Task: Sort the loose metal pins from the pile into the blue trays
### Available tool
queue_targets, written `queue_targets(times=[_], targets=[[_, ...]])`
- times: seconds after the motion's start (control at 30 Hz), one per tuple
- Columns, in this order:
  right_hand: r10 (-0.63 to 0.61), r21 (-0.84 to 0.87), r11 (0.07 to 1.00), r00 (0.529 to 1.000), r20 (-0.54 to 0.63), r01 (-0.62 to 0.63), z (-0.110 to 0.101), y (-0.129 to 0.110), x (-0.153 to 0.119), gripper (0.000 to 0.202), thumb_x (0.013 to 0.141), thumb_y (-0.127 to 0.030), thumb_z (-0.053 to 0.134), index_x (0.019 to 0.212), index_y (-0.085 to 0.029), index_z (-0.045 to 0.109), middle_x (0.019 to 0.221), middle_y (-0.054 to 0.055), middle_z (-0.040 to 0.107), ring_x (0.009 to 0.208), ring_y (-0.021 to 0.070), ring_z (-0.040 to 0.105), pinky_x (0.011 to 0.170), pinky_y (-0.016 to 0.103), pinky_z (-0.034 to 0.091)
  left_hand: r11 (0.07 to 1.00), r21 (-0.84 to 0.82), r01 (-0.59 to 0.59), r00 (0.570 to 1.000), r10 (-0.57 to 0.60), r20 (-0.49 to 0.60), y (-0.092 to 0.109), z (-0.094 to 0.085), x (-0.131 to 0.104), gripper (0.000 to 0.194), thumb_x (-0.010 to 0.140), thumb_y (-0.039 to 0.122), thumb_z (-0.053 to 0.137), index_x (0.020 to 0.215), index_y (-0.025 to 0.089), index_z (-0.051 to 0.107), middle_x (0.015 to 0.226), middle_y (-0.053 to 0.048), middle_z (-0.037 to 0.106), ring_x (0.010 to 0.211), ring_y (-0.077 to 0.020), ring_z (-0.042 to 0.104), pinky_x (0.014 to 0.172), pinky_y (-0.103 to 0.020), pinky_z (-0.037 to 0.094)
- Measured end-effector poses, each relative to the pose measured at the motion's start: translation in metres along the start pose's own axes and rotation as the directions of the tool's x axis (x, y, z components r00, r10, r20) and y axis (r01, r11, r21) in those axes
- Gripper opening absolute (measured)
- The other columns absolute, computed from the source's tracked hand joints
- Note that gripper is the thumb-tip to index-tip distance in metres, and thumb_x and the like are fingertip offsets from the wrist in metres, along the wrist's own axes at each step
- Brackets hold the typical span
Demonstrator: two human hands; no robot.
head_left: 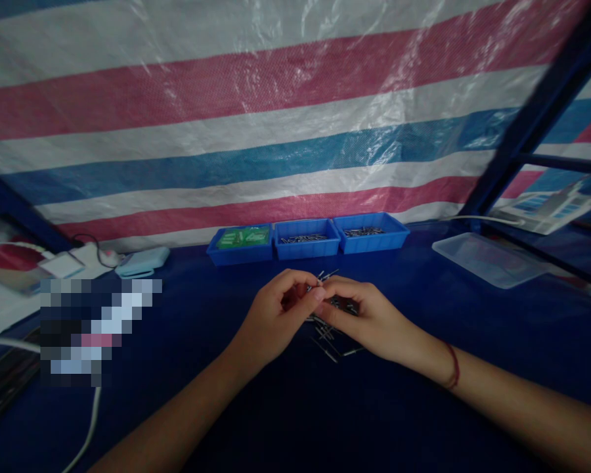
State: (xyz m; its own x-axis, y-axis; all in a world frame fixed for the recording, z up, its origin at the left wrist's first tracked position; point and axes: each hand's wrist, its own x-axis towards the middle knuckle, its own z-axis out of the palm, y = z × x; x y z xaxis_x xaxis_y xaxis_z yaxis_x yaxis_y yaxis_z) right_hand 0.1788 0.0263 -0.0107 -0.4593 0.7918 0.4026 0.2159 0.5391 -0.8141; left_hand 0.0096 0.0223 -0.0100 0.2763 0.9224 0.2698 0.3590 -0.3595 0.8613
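Observation:
Thumb and fingers of my left hand (283, 309) are pinched together, and its fingertips meet those of my right hand (362, 312). The right hand is closed in a pinch as well. Whatever sits between the fingertips is too small and too covered to name. Directly under and behind both hands lies a loose pile of thin metal pins (326, 330), some dark and some silvery. Parts of that pile are hidden by the fingers. A thin red bracelet circles the right wrist.
Behind the hands stand three blue bins: one with green packets (243, 236), a middle bin (308, 248) and a right bin (374, 243) holding metal pieces. A clear plastic lid (487, 259) lies right. Leftward are a light-blue case (142, 261), white cable (92, 420) and a blurred-out item.

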Motion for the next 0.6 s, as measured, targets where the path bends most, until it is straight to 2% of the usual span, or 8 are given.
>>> queue_targets(times=[0.13, 0.27, 0.6], targets=[[0.023, 0.009, 1.000, 1.000, -0.005, -0.023, 0.0000, 0.0006, 0.0003, 0.015, 0.084, -0.028, 0.055, 0.081, -0.018, 0.066, 0.077, 0.003, 0.061, 0.070, 0.0132, 0.055, 0.062, 0.029, 0.046, 1.000, -0.015, 0.006, 1.000, -0.006, 0.001, 0.0015, 0.0011, 0.0009, 0.018, 0.083, 0.036, 0.056, 0.089, 0.020, 0.060, 0.071, 0.002, 0.054, 0.064, -0.0125, 0.051, 0.059, -0.025, 0.042], [-0.008, 0.022, 1.000, 1.000, -0.009, 0.008, 0.0002, 0.0027, 0.0008, 0.014, 0.084, -0.025, 0.055, 0.087, -0.020, 0.067, 0.077, 0.002, 0.062, 0.071, 0.0130, 0.055, 0.064, 0.030, 0.046, 1.000, 0.003, -0.002, 1.000, 0.002, 0.000, 0.0025, 0.0016, 0.0016, 0.017, 0.084, 0.035, 0.055, 0.088, 0.020, 0.060, 0.071, 0.002, 0.054, 0.063, -0.0122, 0.050, 0.058, -0.025, 0.041], [-0.004, 0.028, 1.000, 0.999, -0.034, 0.005, 0.0007, 0.0063, 0.0009, 0.012, 0.083, -0.026, 0.057, 0.085, -0.020, 0.068, 0.076, 0.001, 0.061, 0.066, 0.0113, 0.053, 0.058, 0.027, 0.044, 1.000, 0.012, -0.018, 1.000, 0.018, -0.002, 0.0024, 0.0009, 0.0014, 0.016, 0.084, 0.034, 0.054, 0.089, 0.020, 0.061, 0.073, 0.002, 0.055, 0.064, -0.0124, 0.050, 0.059, -0.025, 0.041]])
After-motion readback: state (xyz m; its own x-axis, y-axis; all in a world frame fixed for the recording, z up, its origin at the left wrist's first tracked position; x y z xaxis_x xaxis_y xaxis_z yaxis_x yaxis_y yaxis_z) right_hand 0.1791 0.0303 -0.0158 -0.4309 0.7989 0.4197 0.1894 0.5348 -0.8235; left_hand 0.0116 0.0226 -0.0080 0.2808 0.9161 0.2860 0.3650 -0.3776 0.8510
